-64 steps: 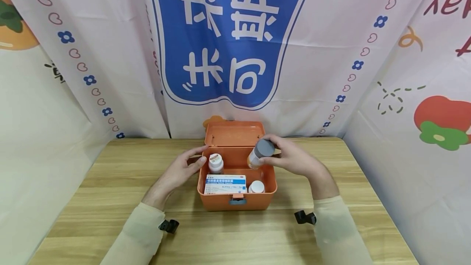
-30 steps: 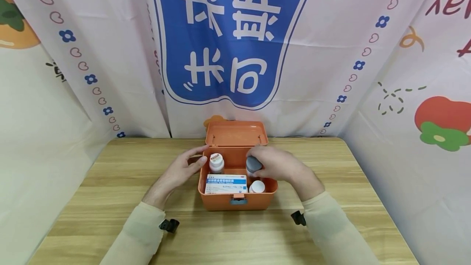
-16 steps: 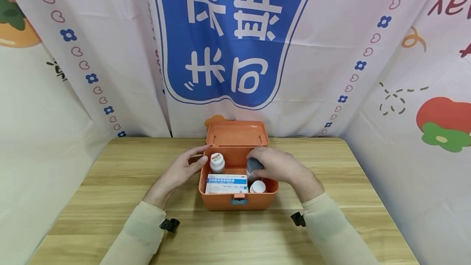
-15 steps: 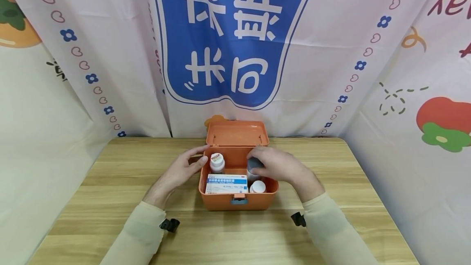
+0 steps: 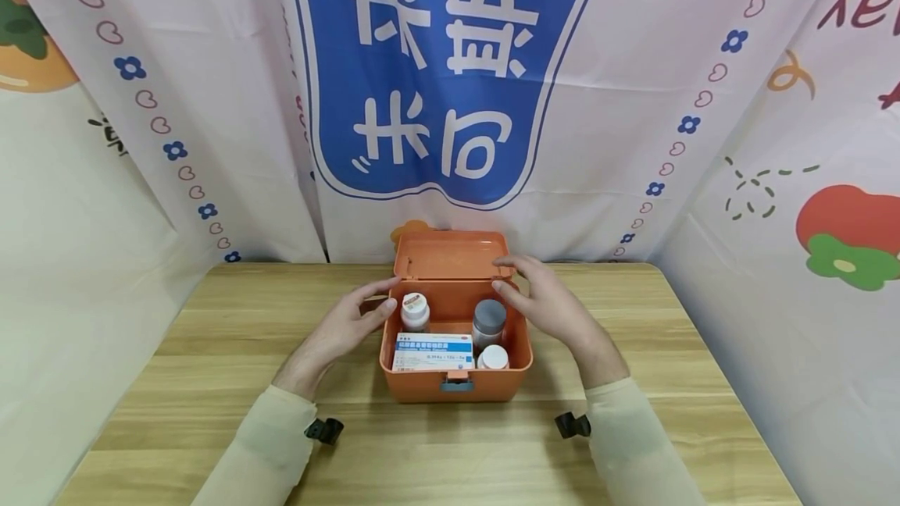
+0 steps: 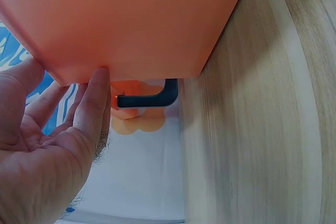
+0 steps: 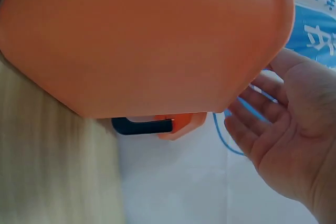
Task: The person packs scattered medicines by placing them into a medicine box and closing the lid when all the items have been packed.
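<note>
An orange plastic storage box (image 5: 422, 387) sits on the table with its lid (image 5: 450, 254) raised at the back. Inside, a grey-capped bottle (image 5: 489, 320) stands upright at the back right. In front of it is a white-capped bottle (image 5: 494, 358). A white bottle (image 5: 416, 312) occupies the back left, and a blue-and-white medicine carton (image 5: 433, 351) lies along the front. My left hand (image 5: 344, 328) touches the box's left side, fingers loosely extended. Over the back right corner, my right hand (image 5: 555, 304) holds nothing, its fingers spread near the rim and lid.
The wooden table (image 5: 246, 334) stretches to both sides of the box. A printed cloth (image 5: 598, 139) hangs close behind it. In the left wrist view, a dark handle (image 6: 152, 99) sticks out from the box.
My right hand lowered the grey-capped bottle into the box's back right, let it go, and has moved up and right to the rim. My left hand stays in place.
</note>
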The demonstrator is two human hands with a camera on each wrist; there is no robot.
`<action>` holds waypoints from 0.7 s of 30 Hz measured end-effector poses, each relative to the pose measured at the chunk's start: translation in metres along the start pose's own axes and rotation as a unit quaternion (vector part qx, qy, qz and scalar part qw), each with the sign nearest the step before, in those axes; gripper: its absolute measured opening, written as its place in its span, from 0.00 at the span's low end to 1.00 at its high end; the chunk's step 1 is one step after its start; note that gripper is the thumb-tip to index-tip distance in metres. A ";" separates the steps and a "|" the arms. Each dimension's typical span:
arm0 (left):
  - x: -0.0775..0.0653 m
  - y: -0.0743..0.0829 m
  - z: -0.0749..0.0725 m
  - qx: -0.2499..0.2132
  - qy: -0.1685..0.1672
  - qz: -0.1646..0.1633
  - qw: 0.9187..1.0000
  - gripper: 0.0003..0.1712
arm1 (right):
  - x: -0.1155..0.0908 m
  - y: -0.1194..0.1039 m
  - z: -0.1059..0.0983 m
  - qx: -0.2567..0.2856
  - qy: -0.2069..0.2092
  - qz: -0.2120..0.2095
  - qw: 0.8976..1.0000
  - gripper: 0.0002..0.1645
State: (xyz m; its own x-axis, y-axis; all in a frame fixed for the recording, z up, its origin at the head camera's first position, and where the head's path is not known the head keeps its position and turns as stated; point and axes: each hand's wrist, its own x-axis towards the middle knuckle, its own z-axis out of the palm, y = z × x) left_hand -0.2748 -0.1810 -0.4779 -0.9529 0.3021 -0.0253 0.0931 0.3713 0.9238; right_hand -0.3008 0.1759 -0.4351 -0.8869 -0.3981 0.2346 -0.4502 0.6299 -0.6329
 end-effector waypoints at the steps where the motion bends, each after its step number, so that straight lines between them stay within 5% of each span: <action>1: 0.000 0.000 0.000 0.000 0.000 0.001 1.000 0.31 | 0.000 0.002 0.001 0.018 0.010 0.009 1.000 0.27; 10: -0.001 -0.001 -0.001 0.008 0.005 0.000 1.000 0.32 | -0.003 0.019 0.011 0.190 0.050 0.093 0.976 0.34; 21: 0.001 -0.001 -0.001 0.005 -0.002 -0.003 1.000 0.33 | -0.004 0.030 0.022 0.301 0.026 0.187 0.935 0.40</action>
State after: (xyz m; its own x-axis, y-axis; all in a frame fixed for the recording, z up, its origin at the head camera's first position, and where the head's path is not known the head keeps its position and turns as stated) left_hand -0.2758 -0.1824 -0.4781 -0.9522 0.3036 -0.0336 0.0895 0.3822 0.9197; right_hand -0.3083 0.1819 -0.4712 -0.9815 -0.1816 -0.0602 0.0186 0.2223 -0.9748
